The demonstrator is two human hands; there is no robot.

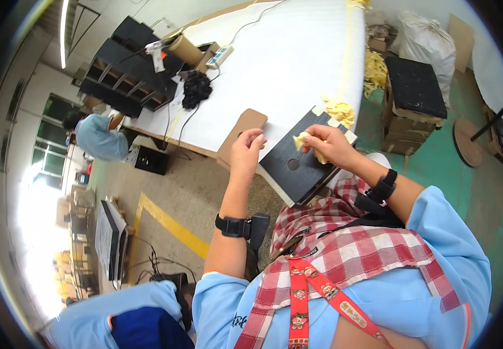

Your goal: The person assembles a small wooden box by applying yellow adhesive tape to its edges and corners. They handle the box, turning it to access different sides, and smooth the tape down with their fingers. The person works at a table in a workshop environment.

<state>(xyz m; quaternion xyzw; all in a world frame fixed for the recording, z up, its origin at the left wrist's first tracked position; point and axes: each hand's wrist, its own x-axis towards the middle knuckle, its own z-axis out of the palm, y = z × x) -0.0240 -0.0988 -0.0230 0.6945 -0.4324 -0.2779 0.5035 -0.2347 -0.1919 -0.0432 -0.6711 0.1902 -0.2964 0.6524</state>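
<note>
My right hand point(332, 145) is closed on a crumpled pale-yellow strip point(301, 141), which looks like tape or backing paper. It is over a flat black panel point(298, 173) with a round hole, which lies tilted at the table's near edge, by my lap. Pale tabs point(333, 123) stick out along the panel's far right edge. To the left, my left hand point(247, 150) is raised with loosely curled fingers and nothing visible in them. Partly behind it is a brown cardboard piece point(250, 120) with rounded corners.
Crumpled yellow strips point(339, 109) lie beyond the panel on the white table point(286, 64). A glue gun point(157, 57), a power strip point(220, 56), cables and a black bundle point(197, 89) are at the far left. A black-topped box stack point(413, 96) stands right. Two people are on the left.
</note>
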